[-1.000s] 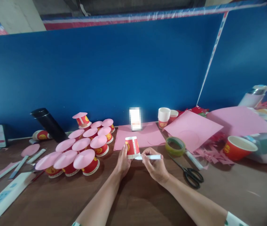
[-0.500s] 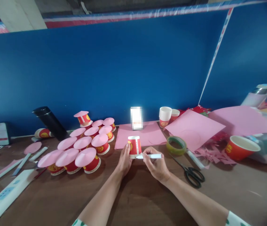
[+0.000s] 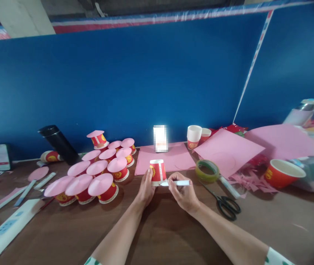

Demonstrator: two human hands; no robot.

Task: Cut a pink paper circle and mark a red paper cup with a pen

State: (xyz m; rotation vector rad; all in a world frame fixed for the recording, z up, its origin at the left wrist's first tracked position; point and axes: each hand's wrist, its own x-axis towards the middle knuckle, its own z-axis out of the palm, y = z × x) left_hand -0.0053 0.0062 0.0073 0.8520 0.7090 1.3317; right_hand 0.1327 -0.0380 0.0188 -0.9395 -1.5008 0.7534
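Observation:
A red paper cup (image 3: 157, 172) with a white band and gold print is held upside down by my left hand (image 3: 146, 188), which grips its left side. My right hand (image 3: 183, 193) pinches a white marker (image 3: 179, 183), its tip at the lower part of the cup. Whether the tip touches the cup is hard to tell. Behind the cup lie pink paper sheets (image 3: 173, 156). To the left, several upside-down red cups (image 3: 108, 193) stand with pink paper discs (image 3: 101, 184) on top.
Right of my right hand lie a roll of tape (image 3: 207, 171) and black-handled scissors (image 3: 227, 207). An orange paper cup (image 3: 282, 175) and pink paper shreds (image 3: 252, 181) are farther right. A power strip (image 3: 10, 224) and black bottle (image 3: 60, 143) are left. A blue panel (image 3: 146, 81) rises behind.
The cup has shifted very slightly left in my left hand. My right hand and the marker have barely moved.

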